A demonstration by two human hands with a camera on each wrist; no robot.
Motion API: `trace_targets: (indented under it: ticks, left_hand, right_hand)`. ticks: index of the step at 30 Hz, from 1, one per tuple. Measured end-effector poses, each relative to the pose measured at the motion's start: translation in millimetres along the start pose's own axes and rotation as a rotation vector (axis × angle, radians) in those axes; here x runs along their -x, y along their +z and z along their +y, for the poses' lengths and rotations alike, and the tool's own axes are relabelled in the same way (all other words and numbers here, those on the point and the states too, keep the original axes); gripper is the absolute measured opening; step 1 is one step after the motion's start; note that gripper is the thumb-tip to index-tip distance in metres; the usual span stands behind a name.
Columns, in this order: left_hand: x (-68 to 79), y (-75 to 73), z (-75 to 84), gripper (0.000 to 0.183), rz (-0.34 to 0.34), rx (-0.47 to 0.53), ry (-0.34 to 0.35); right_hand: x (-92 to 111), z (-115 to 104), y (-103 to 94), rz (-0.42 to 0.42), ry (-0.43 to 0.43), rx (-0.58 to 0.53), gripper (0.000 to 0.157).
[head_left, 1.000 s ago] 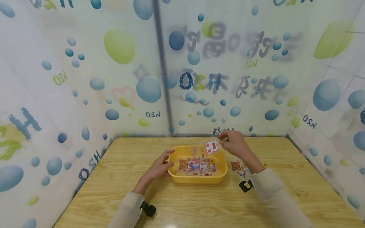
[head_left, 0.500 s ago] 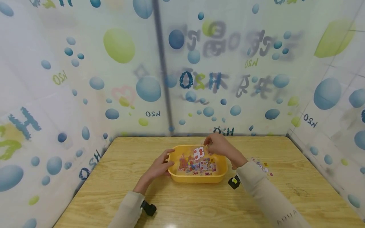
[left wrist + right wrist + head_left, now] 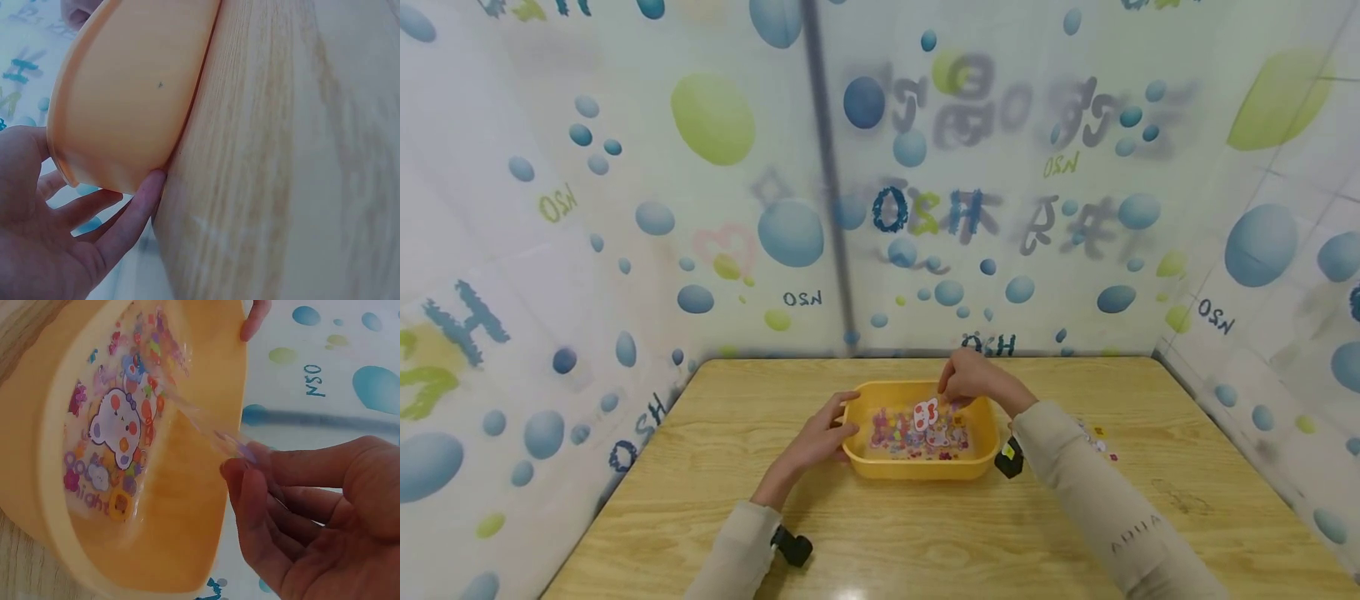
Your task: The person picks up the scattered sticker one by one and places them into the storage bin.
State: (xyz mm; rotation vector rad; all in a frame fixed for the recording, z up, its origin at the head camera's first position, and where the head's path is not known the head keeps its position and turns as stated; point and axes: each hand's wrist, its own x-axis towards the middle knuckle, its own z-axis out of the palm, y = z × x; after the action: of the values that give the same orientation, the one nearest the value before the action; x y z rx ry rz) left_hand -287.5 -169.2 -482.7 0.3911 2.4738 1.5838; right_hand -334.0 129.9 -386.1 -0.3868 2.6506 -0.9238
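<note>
A yellow plastic tub (image 3: 921, 471) stands on the table. My left hand (image 3: 817, 435) holds its left end, the thumb over the rim and other fingers along the outer wall (image 3: 125, 106). Over the tub's right half, my right hand (image 3: 976, 380) pinches the edge of a clear sticker sheet (image 3: 209, 425) between thumb and fingertips. A white cartoon face with a red bow (image 3: 926, 414) shows on this sheet, which slants down into the tub. Inside lie printed clear stickers (image 3: 119, 428) with a bear face and small colourful shapes; how many sheets is unclear.
More clear printed stickers (image 3: 1097, 440) lie on the wooden table (image 3: 895, 542) to the right, partly hidden by the right sleeve (image 3: 1097, 492). A curtain with blue and green drops (image 3: 790, 233) hangs behind the table and along both sides.
My right hand has moved left and lower with the pinched sticker sheet, from beyond the tub's right rim to inside its outline. The left hand stays at the tub's left end.
</note>
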Motion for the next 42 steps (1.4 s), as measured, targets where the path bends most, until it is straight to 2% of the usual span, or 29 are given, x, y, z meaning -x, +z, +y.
trace_targets:
  ticks: [7, 15, 21, 29, 37, 42]
  left_hand:
    - [-3.4, 1.4, -1.8, 0.056, 0.019, -0.002, -0.011]
    - [-5.5, 2.1, -2.6, 0.058, -0.007, 0.001, -0.002]
    - [-4.3, 3.2, -0.2, 0.057, 0.010, 0.000, -0.012]
    - [-4.3, 1.7, -3.7, 0.057, 0.011, -0.008, -0.012]
    - [-2.3, 1.0, -2.6, 0.056, 0.013, 0.003, -0.018]
    - [-1.2, 2.0, -0.3, 0.055, 0.017, 0.014, -0.021]
  right_hand:
    - [-5.2, 3.7, -1.0, -0.090, 0.059, 0.039, 0.015]
    - [-11.5, 12.0, 4.0, -0.085, 0.159, 0.096, 0.008]
    - [-16.9, 13.9, 10.8, -0.090, 0.205, 0.143, 0.003]
    - [-18.6, 9.9, 13.5, -0.170, 0.242, 0.184, 0.006]
    - [-19.7, 12.6, 17.3, -0.190, 0.269, 0.172, 0.017]
    - [-20.1, 12.2, 20.5, -0.208, 0.286, 0.176, 0.014]
